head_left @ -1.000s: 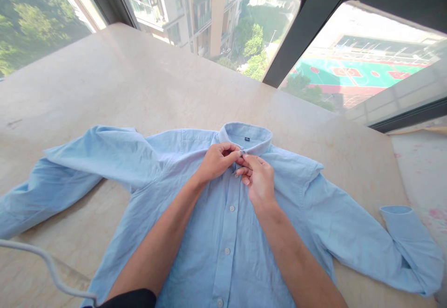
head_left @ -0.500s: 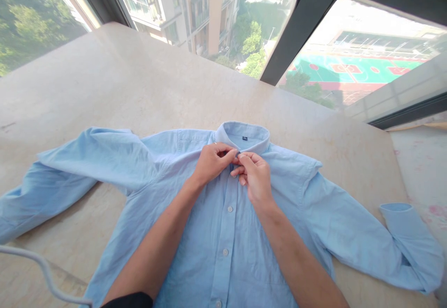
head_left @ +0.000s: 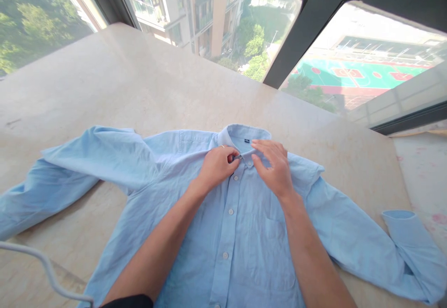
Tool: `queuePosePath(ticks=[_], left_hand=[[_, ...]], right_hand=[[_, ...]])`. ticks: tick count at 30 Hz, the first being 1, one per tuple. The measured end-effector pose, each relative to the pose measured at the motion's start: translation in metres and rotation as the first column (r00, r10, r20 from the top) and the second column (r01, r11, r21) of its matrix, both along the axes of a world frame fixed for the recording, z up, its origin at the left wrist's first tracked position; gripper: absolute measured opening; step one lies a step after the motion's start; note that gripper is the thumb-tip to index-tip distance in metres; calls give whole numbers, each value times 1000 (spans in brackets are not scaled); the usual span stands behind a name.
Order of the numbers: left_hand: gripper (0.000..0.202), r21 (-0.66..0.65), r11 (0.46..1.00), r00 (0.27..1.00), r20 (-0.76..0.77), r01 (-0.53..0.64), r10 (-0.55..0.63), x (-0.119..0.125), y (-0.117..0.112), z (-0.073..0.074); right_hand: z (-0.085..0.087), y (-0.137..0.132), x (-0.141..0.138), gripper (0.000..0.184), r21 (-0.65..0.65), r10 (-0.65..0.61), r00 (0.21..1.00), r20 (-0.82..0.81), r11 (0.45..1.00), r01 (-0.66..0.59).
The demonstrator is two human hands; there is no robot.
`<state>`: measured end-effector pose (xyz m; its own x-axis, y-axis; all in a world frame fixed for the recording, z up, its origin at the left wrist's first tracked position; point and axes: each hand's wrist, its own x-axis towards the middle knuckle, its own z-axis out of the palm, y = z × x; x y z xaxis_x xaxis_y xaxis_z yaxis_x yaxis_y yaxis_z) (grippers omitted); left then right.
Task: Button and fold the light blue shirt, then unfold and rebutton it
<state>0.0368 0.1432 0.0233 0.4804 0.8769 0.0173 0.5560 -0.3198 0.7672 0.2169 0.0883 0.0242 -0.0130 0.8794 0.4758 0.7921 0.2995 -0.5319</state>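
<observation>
While a white cable (head_left: 45, 261) curves in at 8 o'clock and a dark cuff (head_left: 129, 301) rings the left forearm at 7, the light blue shirt (head_left: 188, 252) fills the view from 6 o'clock up to the middle, lying front side up. Its pale buttons (head_left: 225, 255) run in a line from 6 o'clock toward the collar, and a chest pocket (head_left: 275, 252) lies at 5.

At 8 o'clock from the collar opening, the left hand (head_left: 218, 168) pinches the shirt's front edge between thumb and fingers. At 4 o'clock from that opening, the right hand (head_left: 274, 166) is unclenched, thumb parted from fingers, beside the collar (head_left: 249, 128); whether its fingertips touch the cloth I cannot tell. A small dark label (head_left: 247, 140) shows inside the neckband.

One shirt sleeve reaches out toward 8 and 9 o'clock, the other toward 4, its end folded back. Beyond the shirt spreads the pale ledge (head_left: 139, 79); a flowered cloth (head_left: 422, 182) edges it at 3. Past the dark window frame (head_left: 289, 37) at 1 o'clock stand trees (head_left: 31, 23) at 10, a building (head_left: 195, 10) between 11 and 12, and a green and red court (head_left: 349, 75) at 2.
</observation>
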Motion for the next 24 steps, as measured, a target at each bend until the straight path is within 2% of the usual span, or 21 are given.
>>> queuePosePath(ticks=[4, 11, 15, 19, 24], left_hand=[[12, -20, 1000, 1000, -5, 8, -9, 1, 0, 0], [14, -18, 1000, 1000, 16, -15, 16, 3, -3, 0], [11, 72, 997, 999, 34, -8, 6, 1, -5, -8], [12, 192, 981, 995, 85, 40, -58, -3, -8, -17], [15, 292, 953, 987, 115, 76, -114, -6, -10, -21]], right_hand=[[-5, -1, 0, 30, -79, 114, 975, 192, 992, -100], [-1, -1, -2, 21, -127, 134, 957, 256, 986, -104], [-2, -1, -2, 25, -80, 157, 959, 236, 987, -142], [-8, -2, 0, 23, 13, 170, 965, 198, 984, -176], [-12, -4, 1, 22, 73, 165, 973, 164, 981, -179]])
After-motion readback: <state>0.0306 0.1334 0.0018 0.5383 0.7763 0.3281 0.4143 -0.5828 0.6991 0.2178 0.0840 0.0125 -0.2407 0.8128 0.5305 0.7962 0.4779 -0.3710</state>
